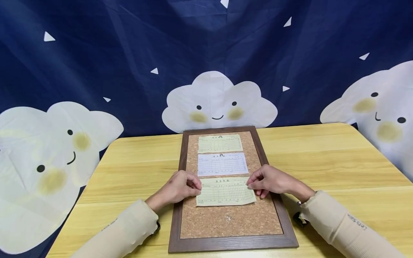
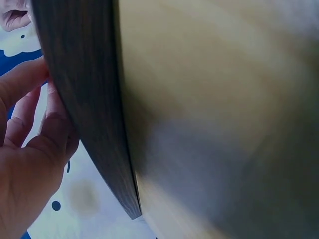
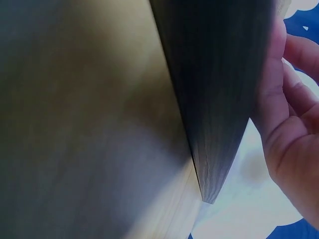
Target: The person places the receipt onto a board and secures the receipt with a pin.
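Observation:
A cork board in a dark brown wooden frame lies on the table. Three printed form slips are lined up on it: a pale yellow slip at the top, a white slip in the middle and another yellow slip lowest. My left hand pinches the lowest slip by its left edge. At its right edge, my right hand pinches it between thumb and fingers. Both wrist views show the frame's side beside each hand; the slip is hidden there.
The light wood table extends to both sides of the board. Behind it hangs a dark blue curtain with white clouds, close to the table's back edge. A small grey mark shows on the cork below the lowest slip.

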Available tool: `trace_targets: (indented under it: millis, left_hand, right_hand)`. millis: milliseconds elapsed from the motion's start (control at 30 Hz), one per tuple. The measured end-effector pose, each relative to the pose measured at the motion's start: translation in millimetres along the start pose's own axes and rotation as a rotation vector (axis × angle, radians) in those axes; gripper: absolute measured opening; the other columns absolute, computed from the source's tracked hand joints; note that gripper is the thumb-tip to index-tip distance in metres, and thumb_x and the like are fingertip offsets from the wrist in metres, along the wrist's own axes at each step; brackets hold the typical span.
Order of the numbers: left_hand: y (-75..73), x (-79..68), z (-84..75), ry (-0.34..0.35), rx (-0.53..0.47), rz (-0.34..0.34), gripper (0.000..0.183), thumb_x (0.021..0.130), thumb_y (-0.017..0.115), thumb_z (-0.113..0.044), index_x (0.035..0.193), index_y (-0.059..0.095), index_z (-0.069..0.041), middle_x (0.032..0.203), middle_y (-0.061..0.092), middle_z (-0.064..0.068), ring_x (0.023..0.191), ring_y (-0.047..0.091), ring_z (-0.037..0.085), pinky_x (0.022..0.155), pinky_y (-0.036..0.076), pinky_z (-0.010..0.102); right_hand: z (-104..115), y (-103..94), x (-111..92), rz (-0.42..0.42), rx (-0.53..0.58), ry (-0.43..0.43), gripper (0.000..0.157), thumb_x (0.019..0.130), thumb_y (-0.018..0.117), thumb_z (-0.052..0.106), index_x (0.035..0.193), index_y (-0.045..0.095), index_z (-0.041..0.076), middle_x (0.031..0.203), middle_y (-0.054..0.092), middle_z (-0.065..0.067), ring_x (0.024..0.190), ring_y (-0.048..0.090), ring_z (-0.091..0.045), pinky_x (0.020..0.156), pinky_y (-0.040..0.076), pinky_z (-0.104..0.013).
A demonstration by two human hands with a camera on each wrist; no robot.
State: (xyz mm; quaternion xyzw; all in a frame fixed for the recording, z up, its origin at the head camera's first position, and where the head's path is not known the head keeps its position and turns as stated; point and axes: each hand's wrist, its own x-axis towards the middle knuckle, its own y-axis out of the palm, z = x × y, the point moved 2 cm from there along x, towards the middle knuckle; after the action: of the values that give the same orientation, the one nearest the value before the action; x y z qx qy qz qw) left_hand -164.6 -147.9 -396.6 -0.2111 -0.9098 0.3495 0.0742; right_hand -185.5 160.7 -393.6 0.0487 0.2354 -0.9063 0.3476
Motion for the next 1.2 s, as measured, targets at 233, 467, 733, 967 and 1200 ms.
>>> trace_targets:
  millis: [233,467,733,967,1200]
  left_hand:
    - [0.9,0.6,0.2,0.007,0.002,0.002,0.018,0.078,0.082,0.002,0.073,0.072,-0.013,0.087,0.068,-0.006,0.08,0.059,0.006,0.075,0.049,0.024]
    - [1.1,0.3,0.9,0.024,0.024,0.004,0.019,0.078,0.082,0.001,0.073,0.072,-0.014,0.083,0.067,-0.009,0.079,0.059,0.006,0.075,0.048,0.024]
    - [1.2,0.7,0.7,0.034,0.03,0.018,0.019,0.078,0.082,0.002,0.071,0.072,-0.013,0.081,0.066,-0.008,0.076,0.058,0.005,0.069,0.051,0.022]
    - [1.4,1.1,-1.2,0.04,0.043,0.022,0.02,0.078,0.083,0.001,0.07,0.071,-0.014,0.08,0.063,-0.008,0.075,0.058,0.006,0.068,0.051,0.021]
    - [0.8,0.4,-4.8,0.012,0.035,0.017,0.02,0.076,0.083,0.002,0.071,0.071,-0.012,0.08,0.062,-0.006,0.071,0.059,0.004,0.067,0.052,0.021]
  right_hand:
    - [-0.4,0.6,-0.6,0.001,0.012,0.011,0.014,0.092,0.07,0.004,0.1,0.071,-0.007,0.067,0.063,-0.005,0.059,0.061,-0.014,0.056,0.058,-0.032]
    - [-0.3,1.7,0.7,0.0,0.014,0.022,0.013,0.09,0.071,0.003,0.099,0.071,-0.007,0.07,0.065,-0.005,0.06,0.062,-0.015,0.057,0.058,-0.032]
    - [-1.1,3.8,2.3,-0.009,0.008,0.028,0.011,0.088,0.072,0.001,0.096,0.071,-0.007,0.069,0.064,-0.005,0.058,0.061,-0.014,0.056,0.057,-0.031]
    - [-0.7,4.9,2.8,-0.023,-0.012,0.031,0.009,0.086,0.074,0.0,0.093,0.07,-0.005,0.065,0.064,-0.004,0.056,0.061,-0.013,0.055,0.057,-0.031]
    - [1.5,5.6,2.6,-0.03,-0.025,0.034,0.007,0.086,0.074,0.0,0.091,0.07,-0.004,0.064,0.063,-0.004,0.055,0.06,-0.013,0.055,0.057,-0.031]
